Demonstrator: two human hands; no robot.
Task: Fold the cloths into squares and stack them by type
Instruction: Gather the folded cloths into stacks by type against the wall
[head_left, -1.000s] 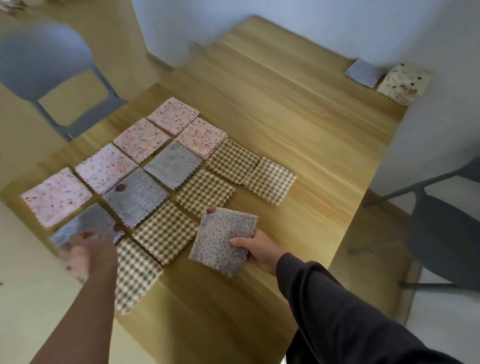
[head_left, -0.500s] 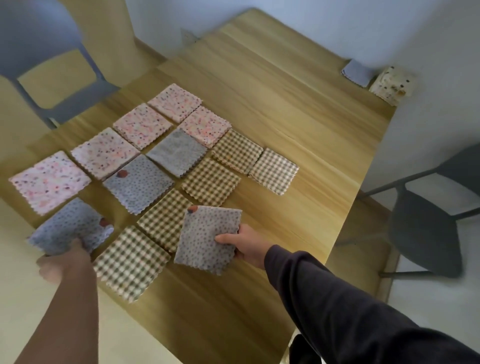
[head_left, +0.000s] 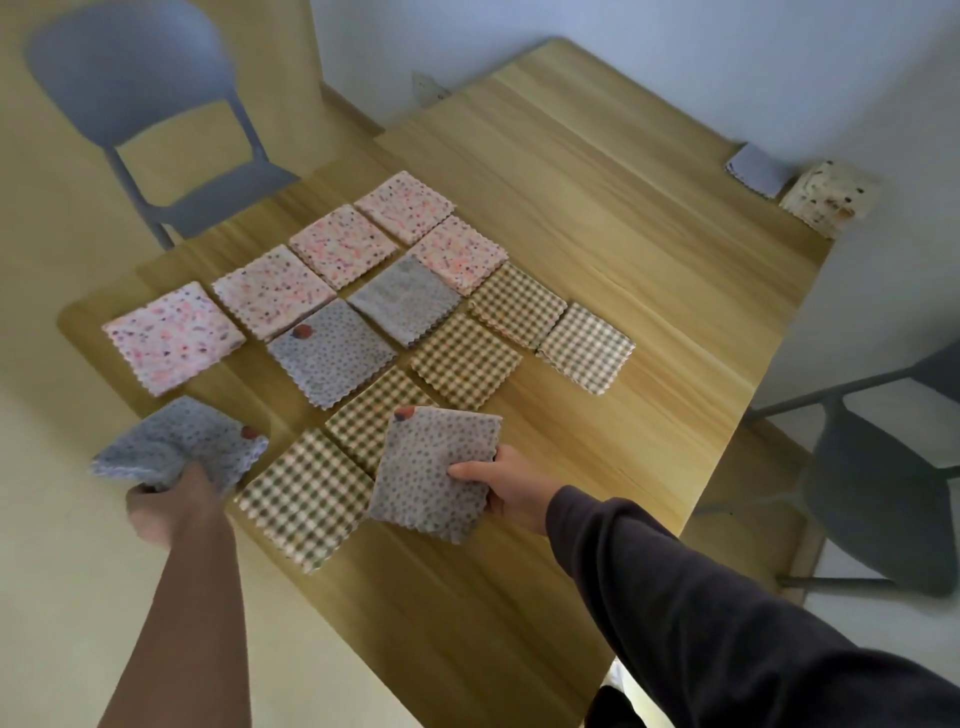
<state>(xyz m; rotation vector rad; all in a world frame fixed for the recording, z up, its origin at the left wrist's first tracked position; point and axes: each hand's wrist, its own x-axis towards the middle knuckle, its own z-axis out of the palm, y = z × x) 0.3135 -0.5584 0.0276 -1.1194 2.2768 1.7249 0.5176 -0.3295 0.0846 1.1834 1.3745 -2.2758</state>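
Observation:
Folded square cloths lie in rows on the wooden table (head_left: 649, 270): several pink speckled ones (head_left: 340, 245), two grey dotted ones (head_left: 332, 353) and several green checked ones (head_left: 467, 361). My right hand (head_left: 511, 488) grips a folded grey dotted cloth (head_left: 434, 470) by its right edge, held over the checked cloths near the front. At the table's left corner my left hand (head_left: 166, 501) grips another grey dotted cloth (head_left: 179, 447), lifted and crumpled at its near edge.
A grey folded stack (head_left: 756, 169) and a cream spotted stack (head_left: 831, 200) sit at the far right corner by the wall. A blue chair (head_left: 156, 119) stands beyond the left side and a dark chair (head_left: 883, 493) on the right.
My left hand has lifted the grey dotted cloth off the table's left corner and it now sags. My right hand has kept its grip on its cloth.

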